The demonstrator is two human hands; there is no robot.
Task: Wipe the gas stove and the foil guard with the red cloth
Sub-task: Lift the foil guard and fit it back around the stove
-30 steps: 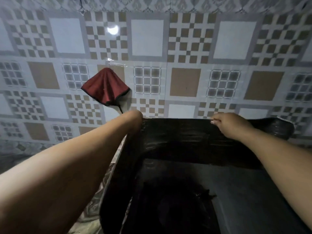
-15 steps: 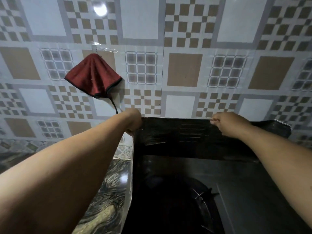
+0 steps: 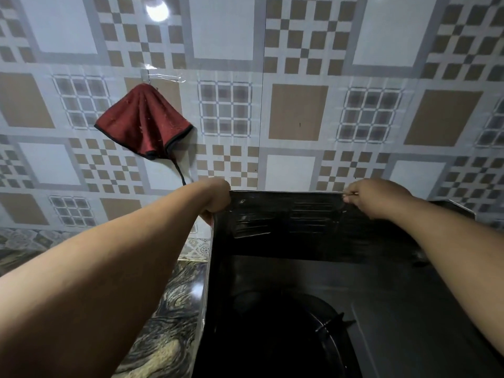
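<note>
Both hands are gripping the top edge of the foil guard, which is standing upright around the back and left side of the gas stove. The left hand is clenching the guard's rear left corner, fingers hidden behind it. The right hand is pinching the top rim further right, fingertips curling over the edge. The red cloth is hanging on the tiled wall above and left of the left hand, apart from both hands. A burner grate is showing dimly below. The marbled bench is lying left of the stove.
</note>
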